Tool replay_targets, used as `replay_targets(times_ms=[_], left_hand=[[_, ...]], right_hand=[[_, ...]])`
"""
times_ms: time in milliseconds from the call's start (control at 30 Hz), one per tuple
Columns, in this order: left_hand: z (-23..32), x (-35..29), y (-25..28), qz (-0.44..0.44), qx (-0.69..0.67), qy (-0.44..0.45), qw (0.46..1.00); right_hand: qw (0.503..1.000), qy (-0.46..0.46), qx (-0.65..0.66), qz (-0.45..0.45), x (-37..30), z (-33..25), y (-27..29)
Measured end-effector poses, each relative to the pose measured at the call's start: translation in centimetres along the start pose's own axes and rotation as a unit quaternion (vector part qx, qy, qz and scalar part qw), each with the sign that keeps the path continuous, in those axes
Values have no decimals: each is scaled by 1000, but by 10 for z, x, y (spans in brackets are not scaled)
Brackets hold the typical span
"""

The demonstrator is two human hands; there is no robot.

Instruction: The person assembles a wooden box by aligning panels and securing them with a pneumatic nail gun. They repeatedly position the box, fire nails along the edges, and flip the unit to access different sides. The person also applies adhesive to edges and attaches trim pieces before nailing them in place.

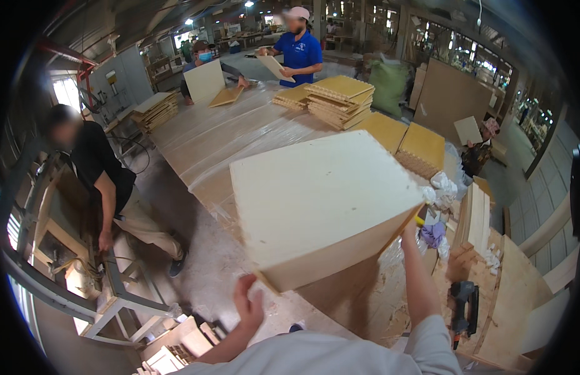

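A large pale wooden box [321, 194] with a light top panel sits tilted over the near part of the work table. At its near left corner is my left hand [247, 307], fingers loosely curved and apart; whether they touch the box I cannot tell. My right hand [410, 236] is at the box's right edge, its fingers mostly hidden by the panel there. Something yellow [419, 220] shows just beyond that hand, too small to name.
Stacked yellowish panels [343, 100] lie on the plastic-covered table [208, 144]. A nail gun [463, 309] and wooden boards [474, 219] are at right. A person in black [96, 156] stands by a metal frame [71, 303] at left; others handle panels farther off.
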State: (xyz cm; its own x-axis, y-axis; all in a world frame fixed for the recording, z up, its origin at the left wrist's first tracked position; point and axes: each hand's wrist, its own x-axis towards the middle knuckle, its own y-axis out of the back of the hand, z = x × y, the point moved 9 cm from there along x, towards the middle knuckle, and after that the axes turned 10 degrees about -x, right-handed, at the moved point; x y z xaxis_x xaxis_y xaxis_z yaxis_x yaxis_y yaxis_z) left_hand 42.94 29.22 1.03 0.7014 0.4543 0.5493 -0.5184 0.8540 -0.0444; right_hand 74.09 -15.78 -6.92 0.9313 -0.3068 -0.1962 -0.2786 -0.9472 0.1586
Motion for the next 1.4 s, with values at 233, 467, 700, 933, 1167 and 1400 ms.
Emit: replay_targets(times_ms=[233, 467, 700, 933, 1167, 1400], left_hand=[[93, -57, -108, -300, 60, -319, 897], [99, -50, -137, -170, 128, -408, 888], [-18, 32, -10, 265, 56, -14, 963], [-44, -42, -73, 261, 35, 105, 959], [38, -185, -136, 117, 67, 102, 986], [34, -164, -125, -26, 88, 58, 994]], right_hand=[[997, 57, -52, -5, -9, 8, 52], [933, 187, -257, 171, -64, 48, 322], [942, 54, -306, 124, -144, 125, 393], [854, 96, -491, 141, -151, 136, 384], [810, -86, -579, 34, -150, 136, 354], [819, -62, -569, 38, -142, 121, 369]])
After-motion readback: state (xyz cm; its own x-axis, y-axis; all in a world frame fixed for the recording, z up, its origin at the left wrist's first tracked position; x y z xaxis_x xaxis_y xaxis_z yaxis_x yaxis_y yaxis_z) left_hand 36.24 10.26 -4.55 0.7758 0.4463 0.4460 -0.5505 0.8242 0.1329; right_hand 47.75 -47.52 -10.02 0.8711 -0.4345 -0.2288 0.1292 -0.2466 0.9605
